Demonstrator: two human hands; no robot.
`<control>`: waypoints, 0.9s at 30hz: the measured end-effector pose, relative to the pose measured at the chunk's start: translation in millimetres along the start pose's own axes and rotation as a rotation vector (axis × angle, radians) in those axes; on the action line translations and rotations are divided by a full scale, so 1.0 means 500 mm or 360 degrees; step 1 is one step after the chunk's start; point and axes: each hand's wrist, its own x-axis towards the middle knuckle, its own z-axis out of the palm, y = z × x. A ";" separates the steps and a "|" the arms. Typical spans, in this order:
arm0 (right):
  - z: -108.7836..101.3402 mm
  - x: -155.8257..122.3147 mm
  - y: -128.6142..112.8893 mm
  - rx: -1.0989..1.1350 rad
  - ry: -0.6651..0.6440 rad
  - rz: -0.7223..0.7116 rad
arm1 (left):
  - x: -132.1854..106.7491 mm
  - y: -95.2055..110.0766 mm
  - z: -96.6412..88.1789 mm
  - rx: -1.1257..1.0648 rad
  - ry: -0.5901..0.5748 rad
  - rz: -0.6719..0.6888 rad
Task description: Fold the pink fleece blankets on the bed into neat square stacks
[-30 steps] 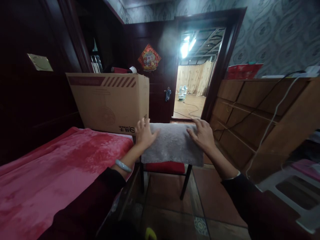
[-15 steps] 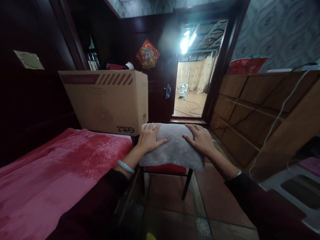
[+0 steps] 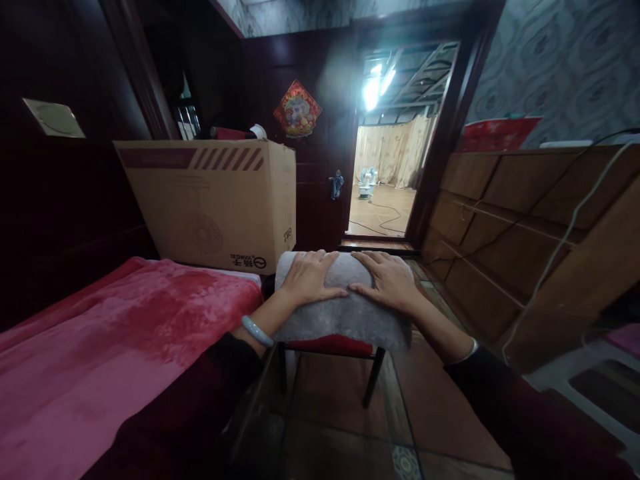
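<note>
A grey plush cloth [image 3: 345, 323] is draped over a stool [image 3: 373, 377] with a red seat and dark legs. My left hand [image 3: 313, 277] rests on the left part of the cloth, fingers stretched forward and thumb pointing inward. On the right part lies my right hand [image 3: 387, 280], its fingers also spread out. The two thumb tips almost meet near the middle of the cloth. The far edge of the cloth is partly hidden by my fingers.
At left is a bed with a pink-red blanket [image 3: 125, 360], and a large cardboard box [image 3: 200, 207] behind it. A wooden cabinet [image 3: 500, 227] stands at right, with a white cable [image 3: 555, 240] hanging across it. A white plastic stool [image 3: 575, 393] is at lower right.
Both hands have slid inward across the cloth, bringing the thumbs close together. The cloth still covers the stool.
</note>
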 end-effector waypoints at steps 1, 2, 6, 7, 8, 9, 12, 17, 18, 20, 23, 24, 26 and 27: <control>0.002 -0.002 0.000 -0.0008 0.0010 0.0001 | 0.000 -0.001 0.002 0.0007 0.0014 0.0013; 0.003 -0.003 0.001 -0.0015 0.0019 0.0000 | -0.001 -0.003 0.004 0.0015 0.0023 0.0020; 0.003 -0.005 0.001 -0.0036 0.0020 -0.0002 | -0.003 -0.006 0.005 0.0029 0.0037 0.0028; 0.002 -0.005 0.001 -0.0044 0.0017 -0.0004 | -0.003 -0.006 0.005 0.0029 0.0038 0.0029; 0.001 -0.005 0.000 -0.0052 0.0014 -0.0007 | -0.003 -0.007 0.003 0.0029 0.0033 0.0037; 0.000 -0.005 -0.001 -0.0062 0.0011 -0.0009 | -0.003 -0.008 0.001 0.0030 0.0018 0.0054; -0.002 -0.006 -0.003 -0.0084 0.0009 -0.0013 | -0.010 -0.021 -0.010 0.0049 -0.0052 0.0122; 0.001 -0.009 0.000 -0.0096 -0.0004 -0.0027 | -0.071 -0.088 -0.028 0.0114 -0.0057 -0.0017; 0.003 -0.010 0.002 -0.0096 0.0000 -0.0033 | -0.094 -0.108 -0.031 0.0121 -0.0057 -0.0090; 0.006 -0.012 0.005 -0.0096 0.0015 -0.0045 | -0.153 -0.150 -0.036 0.0121 -0.0084 -0.0258; 0.007 -0.017 0.007 -0.0091 0.0018 -0.0062 | -0.272 -0.211 -0.044 0.0110 -0.0232 -0.0529; 0.005 -0.019 0.007 -0.0083 0.0018 -0.0066 | -0.318 -0.227 -0.048 0.0116 -0.0293 -0.0627; 0.002 -0.024 0.008 -0.0052 0.0025 -0.0081 | -0.417 -0.250 -0.060 0.0144 -0.0361 -0.0820; 0.002 -0.027 0.010 -0.0034 0.0030 -0.0088 | -0.469 -0.255 -0.067 0.0162 -0.0378 -0.0911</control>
